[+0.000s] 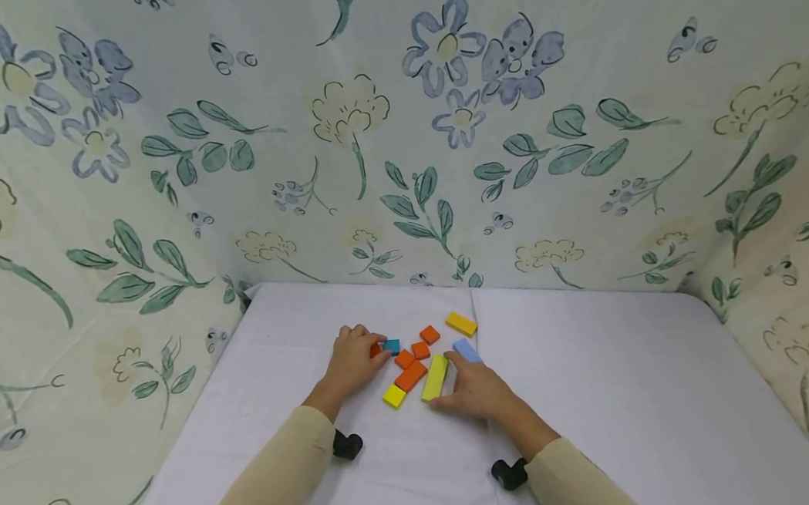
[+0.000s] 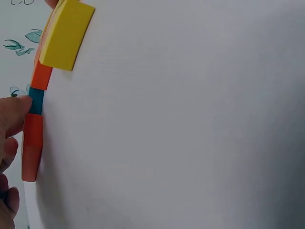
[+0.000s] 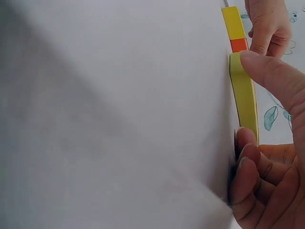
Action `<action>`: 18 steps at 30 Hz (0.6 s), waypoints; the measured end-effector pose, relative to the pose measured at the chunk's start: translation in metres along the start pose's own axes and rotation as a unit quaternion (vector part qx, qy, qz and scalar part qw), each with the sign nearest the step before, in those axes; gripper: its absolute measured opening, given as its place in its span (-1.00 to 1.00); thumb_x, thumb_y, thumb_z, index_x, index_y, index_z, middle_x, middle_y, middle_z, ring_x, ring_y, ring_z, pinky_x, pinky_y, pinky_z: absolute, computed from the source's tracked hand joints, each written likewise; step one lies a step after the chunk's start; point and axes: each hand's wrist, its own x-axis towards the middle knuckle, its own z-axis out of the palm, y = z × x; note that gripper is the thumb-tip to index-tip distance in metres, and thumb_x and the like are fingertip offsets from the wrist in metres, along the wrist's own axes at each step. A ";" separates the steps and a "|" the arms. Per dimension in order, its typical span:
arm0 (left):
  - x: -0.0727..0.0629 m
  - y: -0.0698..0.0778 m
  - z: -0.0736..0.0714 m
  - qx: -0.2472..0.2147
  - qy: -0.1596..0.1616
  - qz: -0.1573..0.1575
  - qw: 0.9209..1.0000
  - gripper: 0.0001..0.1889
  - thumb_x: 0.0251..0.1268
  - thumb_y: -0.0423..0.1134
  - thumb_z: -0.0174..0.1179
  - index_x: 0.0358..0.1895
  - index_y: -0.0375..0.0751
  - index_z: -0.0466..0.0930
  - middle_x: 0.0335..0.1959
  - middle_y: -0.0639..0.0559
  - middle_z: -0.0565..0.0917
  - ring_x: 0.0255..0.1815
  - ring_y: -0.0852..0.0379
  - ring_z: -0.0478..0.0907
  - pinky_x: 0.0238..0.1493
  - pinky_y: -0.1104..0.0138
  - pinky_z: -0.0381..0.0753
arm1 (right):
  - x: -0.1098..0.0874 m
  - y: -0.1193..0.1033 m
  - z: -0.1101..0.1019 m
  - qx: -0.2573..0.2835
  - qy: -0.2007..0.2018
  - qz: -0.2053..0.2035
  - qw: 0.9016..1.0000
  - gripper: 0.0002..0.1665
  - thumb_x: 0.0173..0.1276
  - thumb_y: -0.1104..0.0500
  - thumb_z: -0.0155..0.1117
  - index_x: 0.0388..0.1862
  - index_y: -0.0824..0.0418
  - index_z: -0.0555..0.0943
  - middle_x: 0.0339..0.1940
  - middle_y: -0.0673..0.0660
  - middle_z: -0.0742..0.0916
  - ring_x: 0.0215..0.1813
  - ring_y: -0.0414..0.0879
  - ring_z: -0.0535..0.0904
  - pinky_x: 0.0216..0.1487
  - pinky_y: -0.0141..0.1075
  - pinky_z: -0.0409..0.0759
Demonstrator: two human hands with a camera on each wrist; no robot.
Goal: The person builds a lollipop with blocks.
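Both hands down among a small cluster of flat blocks near the far middle of the white worktop (image 1: 594, 395). Left hand (image 1: 352, 361) resting at the cluster's left edge, fingers curled loosely, fingertips (image 2: 14, 112) touching the teal block (image 1: 392, 346) and half covering a small orange block (image 1: 376, 349) beside it. No firm pinch plainly shown there, more a light touch from the side. Right hand (image 1: 475, 391) lying at the near right of the cluster, thumb (image 3: 267, 71) pressed on one end of the long lime block (image 1: 435, 376), remaining fingers curled under near the cloth; looks like a light pinch along its edge. Pale blue block (image 1: 466, 350) just beyond that hand's knuckles. Larger orange block (image 1: 410, 375) touching the lime block's left side, small yellow block (image 1: 394, 396) at its near corner, three smaller orange squares beyond, and a yellow bar (image 1: 461, 324) lying a little apart at the far right.

Risks, judged from this layout: blocks packed close and loose, so a sideways slide of the lime block likely to shove the orange one and the yellow square out of place. Thumb-only pressure on one end apt to pivot the long block rather than move it straight. Left fingertips so near the teal block could nudge it into the orange squares. Soft cloth over the worktop may wrinkle under dragging and tilt the thin blocks.
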 end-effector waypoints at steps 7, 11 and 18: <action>0.005 0.005 -0.006 0.020 -0.012 0.011 1.000 -0.59 0.33 0.16 0.33 0.09 0.04 0.76 -0.14 0.05 0.62 -0.10 0.05 0.34 -0.09 0.26 0.36 | 0.002 -0.001 0.002 -0.006 -0.003 0.013 1.000 0.25 -0.05 -0.38 0.61 0.53 0.10 0.32 0.22 0.17 0.72 -0.11 -0.08 0.63 0.06 0.02 0.69; 0.007 0.008 -0.009 0.033 -0.022 0.009 0.999 -0.60 0.32 0.15 0.34 0.07 0.03 0.78 -0.22 0.06 0.61 -0.14 0.07 0.33 -0.12 0.28 0.33 | 0.002 -0.001 0.002 -0.022 -0.003 0.010 1.000 0.23 -0.02 -0.37 0.59 0.53 0.13 0.32 0.06 0.13 0.76 -0.19 -0.09 0.61 -0.04 -0.06 0.69; 0.008 0.011 -0.011 0.053 -0.029 0.003 0.998 -0.61 0.32 0.15 0.33 0.07 0.06 0.79 -0.31 0.11 0.62 -0.18 0.09 0.32 -0.15 0.29 0.33 | -0.007 0.000 -0.002 -0.023 -0.023 -0.027 0.999 0.17 -0.01 -0.32 0.60 0.48 0.15 0.33 -0.48 -0.01 0.62 -0.46 -0.12 0.52 -0.43 -0.27 0.48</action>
